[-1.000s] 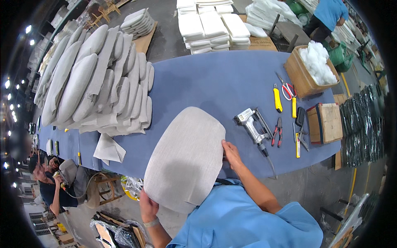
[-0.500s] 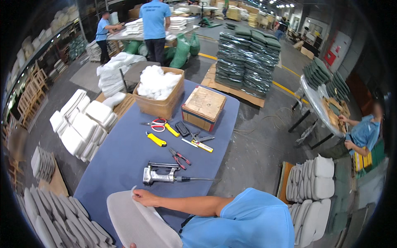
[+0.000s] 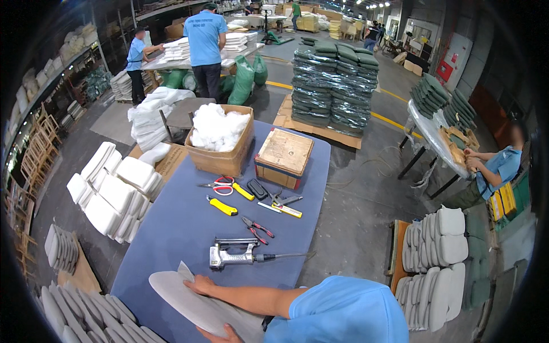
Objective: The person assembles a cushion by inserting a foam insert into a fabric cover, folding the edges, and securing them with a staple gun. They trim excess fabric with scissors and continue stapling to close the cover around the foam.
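Observation:
A grey fabric-covered seat cushion [image 3: 186, 303] is tilted at the near edge of the blue-topped table. A loose fabric flap [image 3: 184, 272] sticks up at its far edge, where my right hand [image 3: 200, 284] grips with bent fingers. At the bottom of the view my left hand [image 3: 224, 334], partly cut off, holds the cushion's near side. Just beyond lies a silver staple gun [image 3: 231, 255] with its air hose [image 3: 280, 256] trailing right. Further up are red-handled pliers [image 3: 258, 230], a yellow utility knife [image 3: 222, 206] and red-and-white scissors [image 3: 224, 185].
On the blue table [image 3: 166, 234] stand a carton of white stuffing [image 3: 220, 157] and a wooden-topped box [image 3: 284, 154]. Grey cushions [image 3: 94, 311] are stacked at the lower left, white pads [image 3: 114, 194] at left, more cushions [image 3: 434, 246] at right. Co-workers stand at other tables.
The cushion has been tipped and turned, its near side lifted. My right hand has moved slightly right and down along its edge, and more of my left hand shows. The view has shifted.

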A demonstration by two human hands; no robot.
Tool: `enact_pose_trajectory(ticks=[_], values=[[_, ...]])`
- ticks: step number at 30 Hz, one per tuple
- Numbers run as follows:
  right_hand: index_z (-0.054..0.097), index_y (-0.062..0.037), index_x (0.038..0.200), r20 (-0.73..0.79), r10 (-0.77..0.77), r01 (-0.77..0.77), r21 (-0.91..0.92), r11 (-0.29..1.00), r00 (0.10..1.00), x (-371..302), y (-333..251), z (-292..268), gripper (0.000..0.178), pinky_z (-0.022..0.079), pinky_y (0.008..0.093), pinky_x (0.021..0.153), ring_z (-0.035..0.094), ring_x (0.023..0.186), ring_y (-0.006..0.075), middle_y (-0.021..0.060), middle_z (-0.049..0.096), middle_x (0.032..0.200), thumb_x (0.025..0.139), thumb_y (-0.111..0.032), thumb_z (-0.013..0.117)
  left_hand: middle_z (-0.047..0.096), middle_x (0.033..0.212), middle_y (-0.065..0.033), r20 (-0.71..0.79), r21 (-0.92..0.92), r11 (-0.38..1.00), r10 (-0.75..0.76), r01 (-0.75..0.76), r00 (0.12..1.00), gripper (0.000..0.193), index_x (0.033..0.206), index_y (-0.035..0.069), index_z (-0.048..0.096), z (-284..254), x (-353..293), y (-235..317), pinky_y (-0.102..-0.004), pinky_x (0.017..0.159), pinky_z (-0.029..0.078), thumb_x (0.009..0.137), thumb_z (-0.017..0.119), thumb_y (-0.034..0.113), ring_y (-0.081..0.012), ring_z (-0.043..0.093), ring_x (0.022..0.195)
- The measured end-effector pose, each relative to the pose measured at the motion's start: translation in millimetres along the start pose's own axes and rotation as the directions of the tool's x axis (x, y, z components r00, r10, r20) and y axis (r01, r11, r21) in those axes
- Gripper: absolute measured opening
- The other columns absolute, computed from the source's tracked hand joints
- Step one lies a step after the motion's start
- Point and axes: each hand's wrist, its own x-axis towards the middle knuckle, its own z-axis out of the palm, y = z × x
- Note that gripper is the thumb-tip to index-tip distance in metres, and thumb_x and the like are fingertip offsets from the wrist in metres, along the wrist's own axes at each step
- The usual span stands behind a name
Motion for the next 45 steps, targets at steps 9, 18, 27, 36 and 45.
enact_pose_trajectory(ticks=[9, 18, 27, 36, 45], values=[[0.069, 0.0024, 0.124, 0.044, 0.050, -0.045, -0.113, 0.993, 0.998, 10, 15, -1, 0.073, 0.050, 0.0591, 0.102, 0.062, 0.122, 0.0492, 0.0316, 0.066, 0.128, 0.107, -0.060, 0.036, 0.029, 0.161, -0.0373, 0.083, -0.075, 0.979, 0.194, -0.188, 0.977, 0.097, 0.160, -0.010, 0.015, -8, 124, -7, -0.0485, 0.125, 0.025, 0.092, 0.076, 0.023, -0.0477, 0.032, 0.150], [0.070, 0.0017, 0.120, -0.082, 0.028, -0.037, -0.115, 0.993, 0.996, 19, 27, 10, 0.074, 0.049, 0.0608, 0.102, 0.063, 0.118, 0.0522, 0.0334, 0.068, 0.120, 0.106, -0.063, 0.035, 0.024, 0.166, -0.0334, -0.018, -0.082, 0.979, 0.187, -0.188, 0.982, 0.084, 0.164, -0.001, 0.015, 20, 261, -58, -0.0471, 0.124, 0.026, 0.095, 0.061, 0.012, -0.0462, 0.029, 0.153], [0.073, 0.0058, 0.106, -0.183, -0.043, 0.020, -0.125, 0.992, 0.982, 25, 40, 29, 0.076, 0.050, 0.0601, 0.098, 0.066, 0.109, 0.0519, 0.0347, 0.070, 0.109, 0.106, -0.061, 0.037, 0.028, 0.161, -0.0384, -0.034, -0.083, 0.994, 0.069, -0.072, 0.997, 0.092, 0.159, -0.012, 0.018, 10, 46, -46, -0.0505, 0.126, 0.023, 0.096, 0.069, 0.032, -0.0487, 0.029, 0.151], [0.071, 0.0037, 0.115, -0.099, -0.228, 0.218, -0.108, 0.970, 0.969, 25, 64, 5, 0.071, 0.052, 0.0531, 0.097, 0.068, 0.111, 0.0463, 0.0308, 0.071, 0.116, 0.101, -0.062, 0.049, 0.039, 0.156, -0.0365, -0.209, 0.096, 0.995, 0.024, -0.004, 0.978, 0.087, 0.161, -0.005, 0.025, 45, -60, -96, -0.0474, 0.122, 0.030, 0.095, 0.068, 0.032, -0.0484, 0.037, 0.146], [0.066, -0.0037, 0.129, -0.049, 0.102, -0.104, -0.046, 0.993, 0.994, -68, 129, 8, 0.062, 0.047, 0.0544, 0.106, 0.062, 0.121, 0.0483, 0.0285, 0.066, 0.130, 0.103, -0.057, 0.047, 0.033, 0.158, -0.0399, -0.164, 0.065, 0.998, 0.027, -0.016, 0.986, 0.091, 0.161, -0.007, 0.021, 37, -70, -58, -0.0500, 0.123, 0.029, 0.098, 0.067, 0.039, -0.0505, 0.035, 0.148]])
